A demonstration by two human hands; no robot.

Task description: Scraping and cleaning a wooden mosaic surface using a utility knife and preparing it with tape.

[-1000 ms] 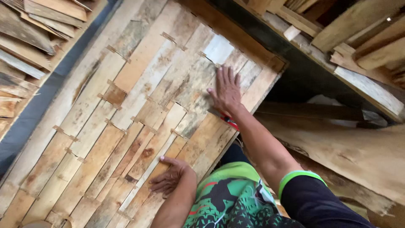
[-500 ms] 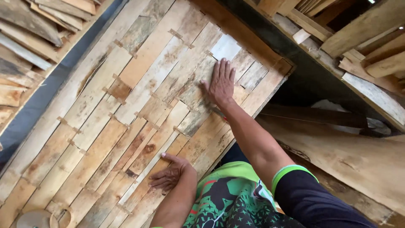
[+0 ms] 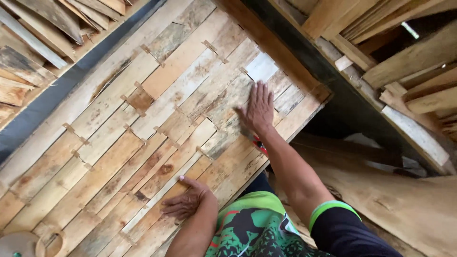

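We are pressing our right hand [image 3: 258, 110], fingers together and flat, on the patched veneer sheet [image 3: 157, 123] filling the frame's centre, while our left hand [image 3: 186, 202] is resting near its lower edge, fingers slightly apart, holding nothing. The strips are joined only by small tape tabs [image 3: 143, 49]; pushing unevenly is likely risking a seam splitting or thin wood cracking.

A single head-worn camera looks steeply down from close above at a sheet of joined wood veneer strips [image 3: 157, 119], with both outstretched arms entering from the bottom edge.
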